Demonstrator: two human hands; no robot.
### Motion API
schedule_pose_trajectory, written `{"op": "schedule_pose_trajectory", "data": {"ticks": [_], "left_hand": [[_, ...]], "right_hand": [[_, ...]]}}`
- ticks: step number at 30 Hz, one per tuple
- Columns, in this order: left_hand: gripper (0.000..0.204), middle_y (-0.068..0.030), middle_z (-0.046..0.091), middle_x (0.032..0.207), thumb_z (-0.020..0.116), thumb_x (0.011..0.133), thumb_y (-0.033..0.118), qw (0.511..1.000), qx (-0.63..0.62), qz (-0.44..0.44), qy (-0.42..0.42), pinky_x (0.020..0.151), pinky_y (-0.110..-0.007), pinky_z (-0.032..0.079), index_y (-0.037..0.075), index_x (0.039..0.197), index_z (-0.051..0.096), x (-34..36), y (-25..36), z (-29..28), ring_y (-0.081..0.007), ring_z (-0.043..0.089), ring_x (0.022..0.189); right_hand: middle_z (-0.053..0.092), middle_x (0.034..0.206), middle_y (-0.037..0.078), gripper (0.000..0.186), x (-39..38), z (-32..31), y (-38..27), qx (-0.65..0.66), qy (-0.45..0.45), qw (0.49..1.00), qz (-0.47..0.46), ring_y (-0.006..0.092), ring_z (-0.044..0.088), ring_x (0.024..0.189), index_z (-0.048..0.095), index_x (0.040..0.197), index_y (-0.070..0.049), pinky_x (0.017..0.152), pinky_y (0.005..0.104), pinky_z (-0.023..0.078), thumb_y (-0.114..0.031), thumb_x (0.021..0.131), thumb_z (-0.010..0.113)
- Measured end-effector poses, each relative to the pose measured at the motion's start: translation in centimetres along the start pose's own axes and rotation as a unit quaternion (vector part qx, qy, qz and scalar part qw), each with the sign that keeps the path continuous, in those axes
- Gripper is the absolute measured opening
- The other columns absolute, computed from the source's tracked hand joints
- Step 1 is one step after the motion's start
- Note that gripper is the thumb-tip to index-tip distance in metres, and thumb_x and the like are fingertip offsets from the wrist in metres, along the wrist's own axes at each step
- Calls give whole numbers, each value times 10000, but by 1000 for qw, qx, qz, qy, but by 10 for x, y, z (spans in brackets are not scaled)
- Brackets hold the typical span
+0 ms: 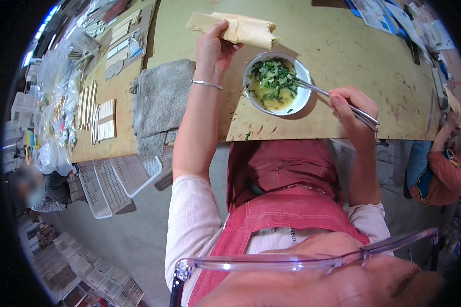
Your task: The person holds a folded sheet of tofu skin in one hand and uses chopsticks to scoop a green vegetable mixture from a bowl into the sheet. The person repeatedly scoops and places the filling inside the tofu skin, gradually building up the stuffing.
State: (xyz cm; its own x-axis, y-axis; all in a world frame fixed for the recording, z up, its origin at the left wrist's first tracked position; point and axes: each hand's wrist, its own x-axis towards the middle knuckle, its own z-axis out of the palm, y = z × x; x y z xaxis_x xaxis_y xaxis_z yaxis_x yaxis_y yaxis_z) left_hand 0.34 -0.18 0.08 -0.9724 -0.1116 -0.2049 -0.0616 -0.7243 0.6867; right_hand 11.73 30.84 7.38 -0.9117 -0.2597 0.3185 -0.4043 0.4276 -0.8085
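Note:
My left hand [215, 51] grips a pale beige folded piece [251, 31], perhaps flatbread, with a torn end, raised above the table near the bowl's upper left. A white bowl [252, 100] holds chopped leafy greens [274, 71] in yellowish liquid. My right hand [349, 110] is closed on metal chopsticks [320, 92], their tips in the greens at the bowl's right side. A few small green bits lie on the table below the bowl.
The worktable [369, 71] bears a grey towel [159, 102], wooden strips [105, 119], plastic bags [51, 92] and papers [374, 13]. Plastic baskets [123, 179] sit below the left edge. One person [440, 169] is at the right, another [51, 189] at the left.

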Motion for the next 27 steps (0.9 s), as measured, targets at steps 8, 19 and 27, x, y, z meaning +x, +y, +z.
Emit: {"op": "schedule_pose_trajectory", "data": {"ticks": [8,19,27], "left_hand": [[204,-121,666,946,550,947,178,1000,-18,7,12,562,-348,535,-4,1035,581,7,-4,-1,-233,661,786],[190,-77,655,994,568,949,191,1000,1,-9,-4,610,-324,481,41,1065,576,0,-3,2,-198,631,853],[182,-73,659,997,575,947,182,999,-32,3,-20,628,-328,500,49,1072,574,4,1,-7,-198,640,886]], "right_hand": [[630,708,38,119,-11,-4,6,87,51,991,85,103,573,622,684,875,5,570,231,452,-108,899,660],[530,643,70,431,-39,-32,2,576,12,816,40,147,467,476,550,883,-17,399,257,393,-396,1036,412],[506,597,55,395,-35,-22,-23,693,-104,712,-36,164,477,431,538,855,-37,389,280,400,-343,1054,387]]}}
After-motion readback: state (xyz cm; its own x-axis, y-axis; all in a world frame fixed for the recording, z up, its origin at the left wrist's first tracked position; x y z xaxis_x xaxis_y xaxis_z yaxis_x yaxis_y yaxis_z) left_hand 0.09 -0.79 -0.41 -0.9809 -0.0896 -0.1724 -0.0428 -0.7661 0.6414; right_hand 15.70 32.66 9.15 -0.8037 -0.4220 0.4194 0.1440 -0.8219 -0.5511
